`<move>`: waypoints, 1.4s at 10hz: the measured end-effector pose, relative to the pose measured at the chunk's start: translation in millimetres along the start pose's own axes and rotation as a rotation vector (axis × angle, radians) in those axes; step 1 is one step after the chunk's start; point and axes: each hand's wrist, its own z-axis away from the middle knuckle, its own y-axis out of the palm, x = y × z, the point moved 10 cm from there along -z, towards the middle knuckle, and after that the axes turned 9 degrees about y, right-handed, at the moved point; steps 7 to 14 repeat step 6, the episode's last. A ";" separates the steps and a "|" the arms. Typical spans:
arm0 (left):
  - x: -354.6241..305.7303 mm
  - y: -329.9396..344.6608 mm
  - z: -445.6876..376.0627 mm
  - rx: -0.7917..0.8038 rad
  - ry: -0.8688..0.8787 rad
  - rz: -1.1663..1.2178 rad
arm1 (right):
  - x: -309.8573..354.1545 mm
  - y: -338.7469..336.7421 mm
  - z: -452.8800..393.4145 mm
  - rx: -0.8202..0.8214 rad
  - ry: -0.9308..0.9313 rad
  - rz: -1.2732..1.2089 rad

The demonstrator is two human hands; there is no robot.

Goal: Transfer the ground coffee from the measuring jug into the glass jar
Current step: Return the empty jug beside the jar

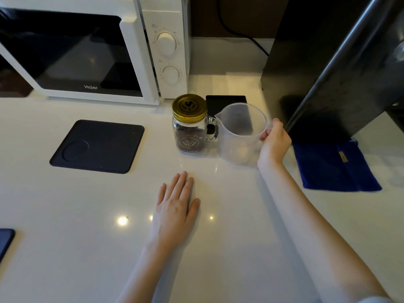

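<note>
At centre right of the frame the right hand [274, 143] grips the handle of the clear, empty-looking measuring jug [240, 133], upright on the white counter [65, 215]. Touching or just beside it on the left stands the glass jar [190, 125], gold lid [189, 106] on, dark coffee inside. The left hand [175, 206] lies flat and open, lower centre, holding nothing.

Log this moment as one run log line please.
right hand: grips clear plastic measuring jug, empty | left hand: flat on counter | gold-lidded glass jar: closed, holds coffee

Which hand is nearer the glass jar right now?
The right. The right hand grips the handle of the measuring jug, which stands just right of the glass jar. The left hand lies flat on the counter, well in front of the jar.
</note>
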 end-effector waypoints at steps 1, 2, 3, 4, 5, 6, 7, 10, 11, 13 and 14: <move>-0.4 -0.3 0.0 -0.010 0.002 0.012 | -1.0 -2.8 -0.5 -0.011 -0.009 0.040; -0.8 0.5 -0.5 -0.008 0.010 0.014 | -0.4 -5.1 -0.3 -0.022 0.003 0.095; -1.1 0.0 -0.1 -0.004 0.013 0.005 | 6.3 -11.1 2.4 -0.034 0.009 0.068; -2.5 -0.5 0.3 -0.003 0.017 -0.001 | 28.9 -17.8 17.8 -0.041 -0.103 0.103; -2.5 1.0 -0.1 0.018 0.017 -0.007 | 70.1 -11.8 49.2 0.067 -0.229 0.109; -1.2 1.0 0.8 0.009 0.019 0.008 | 128.6 -4.3 99.9 0.442 -0.303 -0.147; -1.2 1.0 0.8 0.009 0.019 0.008 | 128.6 -4.3 99.9 0.442 -0.303 -0.147; -1.2 1.0 0.8 0.009 0.019 0.008 | 128.6 -4.3 99.9 0.442 -0.303 -0.147; -1.2 1.0 0.8 0.009 0.019 0.008 | 128.6 -4.3 99.9 0.442 -0.303 -0.147; -1.2 1.0 0.8 0.009 0.019 0.008 | 128.6 -4.3 99.9 0.442 -0.303 -0.147; -1.2 1.0 0.8 0.009 0.019 0.008 | 128.6 -4.3 99.9 0.442 -0.303 -0.147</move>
